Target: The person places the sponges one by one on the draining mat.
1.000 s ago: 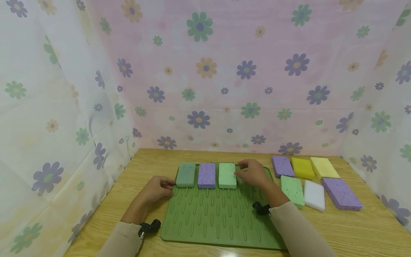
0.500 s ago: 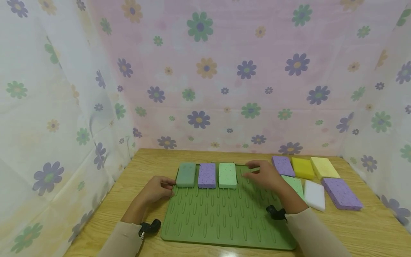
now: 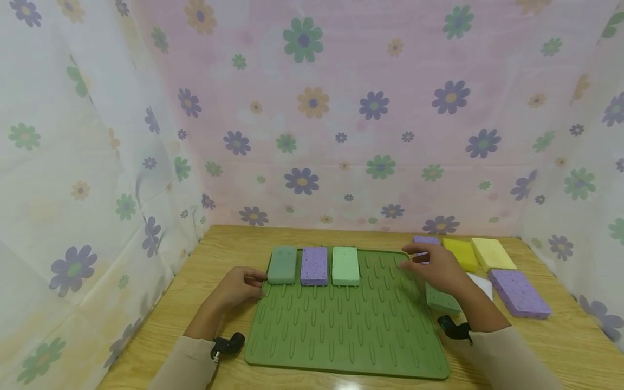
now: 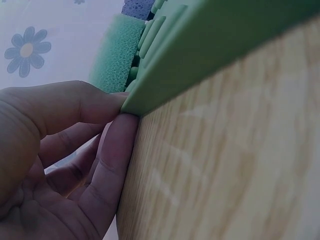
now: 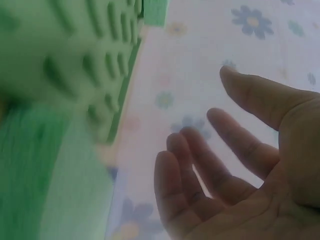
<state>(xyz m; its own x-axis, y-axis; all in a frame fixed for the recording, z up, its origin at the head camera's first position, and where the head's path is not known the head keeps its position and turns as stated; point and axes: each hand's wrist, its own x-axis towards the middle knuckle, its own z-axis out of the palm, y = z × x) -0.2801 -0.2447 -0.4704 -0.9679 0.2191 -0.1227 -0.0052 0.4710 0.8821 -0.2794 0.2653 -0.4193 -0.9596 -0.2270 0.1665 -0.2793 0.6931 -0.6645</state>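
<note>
A ribbed green silicone mat [image 3: 341, 336] lies on the wooden table. Along its back edge, a teal sponge [image 3: 283, 265], a purple sponge [image 3: 314, 265] and a light green sponge [image 3: 345, 265] sit in a row. My left hand [image 3: 235, 290] holds the mat's left edge, and the left wrist view has the thumb and a finger [image 4: 112, 145] pinching its corner. Over the mat's right edge is my right hand [image 3: 439, 268], its fingers parted with nothing between them, as the right wrist view confirms. It partly covers a purple sponge [image 3: 425, 240] and a light green sponge [image 3: 441, 302].
To the right of the mat lie a yellow sponge [image 3: 460, 254], a pale yellow sponge [image 3: 493, 253], a larger purple sponge [image 3: 519, 293] and a white sponge [image 3: 482, 283] partly behind my right wrist. Flowered cloth [image 3: 341, 108] encloses the table's back and sides.
My right hand has moved right from beside the light green sponge in the row to the mat's right edge, near the loose sponges. The left hand has stayed put.
</note>
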